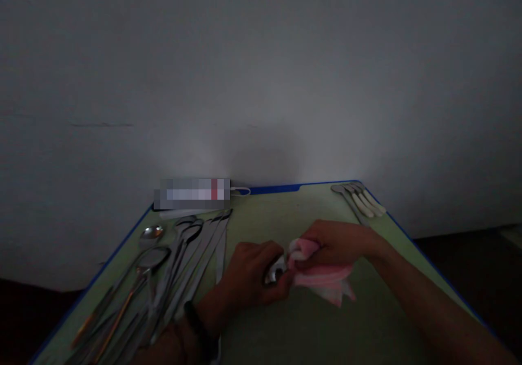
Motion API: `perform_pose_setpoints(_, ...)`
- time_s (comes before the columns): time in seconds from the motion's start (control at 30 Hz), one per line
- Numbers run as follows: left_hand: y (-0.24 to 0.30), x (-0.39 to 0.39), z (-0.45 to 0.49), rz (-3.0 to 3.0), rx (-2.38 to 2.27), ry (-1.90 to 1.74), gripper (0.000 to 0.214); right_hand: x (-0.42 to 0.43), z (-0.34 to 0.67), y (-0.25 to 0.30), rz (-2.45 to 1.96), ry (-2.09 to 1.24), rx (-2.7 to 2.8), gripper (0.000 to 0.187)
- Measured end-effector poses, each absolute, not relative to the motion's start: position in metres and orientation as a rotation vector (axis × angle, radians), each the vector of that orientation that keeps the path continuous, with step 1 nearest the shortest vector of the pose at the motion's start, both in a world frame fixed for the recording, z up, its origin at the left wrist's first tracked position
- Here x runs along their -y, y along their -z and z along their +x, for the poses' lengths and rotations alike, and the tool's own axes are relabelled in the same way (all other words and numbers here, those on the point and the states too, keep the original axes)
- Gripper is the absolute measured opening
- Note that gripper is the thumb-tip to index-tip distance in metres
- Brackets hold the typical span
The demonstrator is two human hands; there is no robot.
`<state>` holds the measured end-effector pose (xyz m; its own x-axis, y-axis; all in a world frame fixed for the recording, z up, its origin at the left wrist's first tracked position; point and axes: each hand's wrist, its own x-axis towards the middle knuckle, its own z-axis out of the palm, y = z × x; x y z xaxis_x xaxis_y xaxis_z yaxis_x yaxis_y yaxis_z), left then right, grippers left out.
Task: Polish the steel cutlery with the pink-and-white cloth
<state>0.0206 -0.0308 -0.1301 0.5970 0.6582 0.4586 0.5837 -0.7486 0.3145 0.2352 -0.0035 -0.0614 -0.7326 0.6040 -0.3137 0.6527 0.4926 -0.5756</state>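
My left hand (259, 272) is closed around a shiny metal spoon (277, 271). Only its rounded, reflective end shows between thumb and fingers; the rest is hidden by the hand and cloth. Bunched in my right hand (334, 242) is a pink and white cloth (324, 278), pressed against the spoon just right of my left fingers. The cloth's loose corner hangs below the right hand. Both hands are close together above the front middle of the table.
Many metal spoons and long-handled utensils (191, 232) lie in a loose pile on the left of the green, blue-edged table (269, 212). Several utensils with pale handles (362, 204) lie side by side at the back right. A blurred device (191, 193) with a white cable (242, 191) stands against the wall.
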Motion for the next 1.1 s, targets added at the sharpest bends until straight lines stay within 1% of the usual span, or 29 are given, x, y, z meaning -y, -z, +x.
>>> perform_pose_setpoints(0.23,0.134,0.029,0.021,2.739,-1.01,-0.761,0.025,0.0,0.237,0.066,1.079,1.137,-2.559,0.041)
perform_pose_setpoints(0.37,0.133,0.028,0.019,2.538,-1.087,-0.788,0.027,-0.008,0.264,0.056,1.114,1.217,-2.423,0.041)
perform_pose_setpoints(0.53,0.135,0.024,0.017,2.328,-1.071,-0.817,0.033,-0.008,0.29,0.045,1.295,1.319,-2.403,0.037)
perform_pose_setpoints(0.6,0.136,0.024,0.017,2.336,-1.055,-0.806,0.034,-0.006,0.287,0.044,1.307,1.281,-2.419,0.038)
perform_pose_setpoints(0.73,0.138,0.024,0.019,2.447,-1.08,-0.68,0.029,0.001,0.258,0.055,1.22,1.05,-2.463,0.048)
perform_pose_setpoints(0.87,0.136,0.024,0.021,2.545,-1.078,-0.566,0.025,0.007,0.229,0.072,1.179,0.912,-2.555,0.05)
perform_pose_setpoints(0.97,0.134,0.025,0.022,2.536,-1.088,-0.549,0.023,0.005,0.23,0.076,1.172,0.929,-2.561,0.05)
perform_pose_setpoints(1.1,0.133,0.025,0.022,2.477,-1.119,-0.603,0.024,-0.007,0.26,0.068,1.209,1.046,-2.43,0.053)
